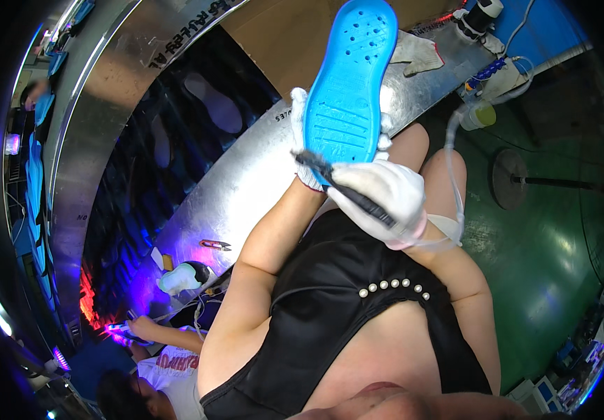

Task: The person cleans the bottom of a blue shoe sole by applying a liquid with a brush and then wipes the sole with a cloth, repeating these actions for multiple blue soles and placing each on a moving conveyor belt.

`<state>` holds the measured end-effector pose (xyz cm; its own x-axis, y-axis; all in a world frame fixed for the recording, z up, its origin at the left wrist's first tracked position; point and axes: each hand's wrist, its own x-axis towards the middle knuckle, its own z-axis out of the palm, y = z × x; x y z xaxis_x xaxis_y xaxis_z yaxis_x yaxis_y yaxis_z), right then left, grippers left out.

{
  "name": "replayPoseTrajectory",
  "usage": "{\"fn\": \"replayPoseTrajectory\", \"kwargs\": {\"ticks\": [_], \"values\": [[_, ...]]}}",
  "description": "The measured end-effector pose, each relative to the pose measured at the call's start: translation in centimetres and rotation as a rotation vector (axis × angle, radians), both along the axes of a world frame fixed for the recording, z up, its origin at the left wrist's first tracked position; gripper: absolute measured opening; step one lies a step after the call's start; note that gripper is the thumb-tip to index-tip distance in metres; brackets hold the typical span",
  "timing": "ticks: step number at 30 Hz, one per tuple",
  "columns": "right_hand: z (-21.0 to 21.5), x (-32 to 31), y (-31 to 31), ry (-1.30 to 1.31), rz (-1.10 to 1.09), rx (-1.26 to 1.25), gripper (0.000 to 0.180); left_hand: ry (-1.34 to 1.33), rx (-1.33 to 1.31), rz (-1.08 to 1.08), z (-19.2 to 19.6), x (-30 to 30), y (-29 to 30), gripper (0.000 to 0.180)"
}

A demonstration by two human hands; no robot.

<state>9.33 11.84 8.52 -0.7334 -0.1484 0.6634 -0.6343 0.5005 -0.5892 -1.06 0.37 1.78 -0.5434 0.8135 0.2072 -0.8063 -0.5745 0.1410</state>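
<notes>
A bright blue shoe sole (347,84) with small holes at its toe end is held up in front of me, ridged face showing. My left hand (299,115), in a white knit glove, wraps round it from behind near the heel; fingertips show at both edges. My right hand (386,189), also gloved in white, closes on a brush with a dark handle (368,204). Its blurred dark bristles (312,163) are by the heel end; whether they touch it I cannot tell. A clear tube runs by my right wrist.
A steel bench (207,199) borders a dark conveyor belt (197,77) carrying soles. On the bench lie red-handled thread snips (215,245), a pale-filled container (181,278), a spare glove (417,54) and cardboard (274,31). A co-worker (169,367) sits at lower left. A round stand base (508,178) is right.
</notes>
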Motion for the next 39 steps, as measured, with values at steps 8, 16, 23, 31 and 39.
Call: {"fn": "replayPoseTrajectory", "kwargs": {"ticks": [8,16,23,31,39], "values": [[-0.4,1.3,0.4,-0.073,0.009,-0.113,0.02,-0.034,-0.091,-0.036,1.0,-0.7,-1.0,0.102],[1.0,1.0,2.8,-0.02,0.207,0.456,0.017,-0.043,-0.228,-0.266,1.9,-2.4,-2.7,0.084],[1.4,0.4,2.9,-0.088,0.269,0.388,0.02,0.326,-0.768,-0.138,4.4,-3.1,-2.9,0.06],[2.1,0.7,3.3,-0.063,0.196,0.386,0.018,1.035,-0.781,0.308,0.4,-5.5,-4.4,0.05],[3.4,0.9,3.5,-0.029,0.182,0.395,0.021,1.733,-0.445,0.507,1.0,-8.6,-5.3,0.045]]}}
